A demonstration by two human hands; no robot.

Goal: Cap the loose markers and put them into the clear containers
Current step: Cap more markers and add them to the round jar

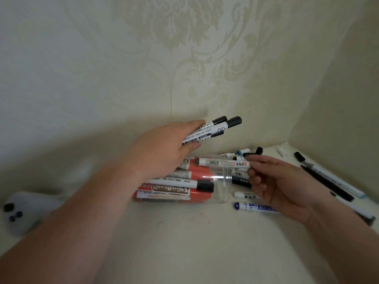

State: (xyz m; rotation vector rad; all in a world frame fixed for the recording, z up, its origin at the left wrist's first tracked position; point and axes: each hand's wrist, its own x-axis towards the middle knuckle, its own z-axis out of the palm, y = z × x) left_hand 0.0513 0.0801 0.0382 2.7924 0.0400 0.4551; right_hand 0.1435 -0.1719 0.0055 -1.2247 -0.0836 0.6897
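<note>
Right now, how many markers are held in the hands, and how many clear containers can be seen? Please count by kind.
Bundled markers in left hand: 3 visible
Single marker in right hand: 1
Clear container, lying on its side: 1; blurred thing far left unclear
Total: 5

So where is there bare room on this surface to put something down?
The widest bare patch lies in front of the clear container, between the forearms. It is crowded right of the container's mouth, where loose markers reach the corner under the right hand; a white toy borders the left.
</note>
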